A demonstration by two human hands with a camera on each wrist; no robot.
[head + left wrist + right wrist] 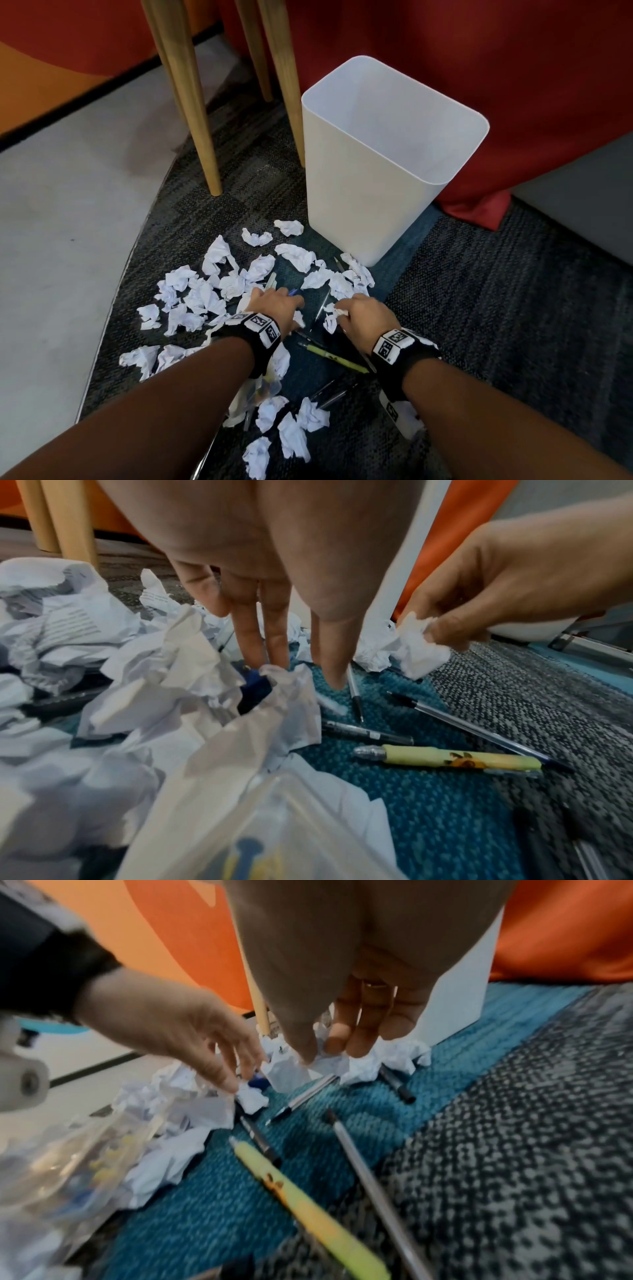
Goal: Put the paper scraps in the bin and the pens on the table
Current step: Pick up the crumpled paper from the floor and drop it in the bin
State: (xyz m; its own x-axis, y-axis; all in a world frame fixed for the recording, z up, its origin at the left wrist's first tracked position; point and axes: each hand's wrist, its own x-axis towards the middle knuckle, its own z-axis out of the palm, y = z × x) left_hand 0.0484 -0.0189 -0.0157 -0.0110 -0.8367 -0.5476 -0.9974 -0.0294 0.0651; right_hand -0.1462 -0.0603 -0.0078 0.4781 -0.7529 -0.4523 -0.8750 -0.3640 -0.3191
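Crumpled white paper scraps (191, 294) lie scattered over the dark carpet in front of an upright white bin (394, 154). Among them lie several pens: a yellow-green pen (337, 358) (459, 758) (308, 1191), a clear-barrelled pen (479, 731) and a black pen (366, 733). My left hand (291, 301) (301, 672) reaches down with straight fingers, and its tips touch a small scrap (251, 1099) beside a blue pen cap. To its right, my right hand (342, 313) (318, 1053) pinches a crumpled scrap (418, 647) just above the carpet.
Wooden table legs (191, 102) stand left of the bin, with a red drape (479, 51) behind it. A clear plastic bag (257, 390) lies under my left forearm. Pale smooth floor (61, 222) borders the carpet on the left.
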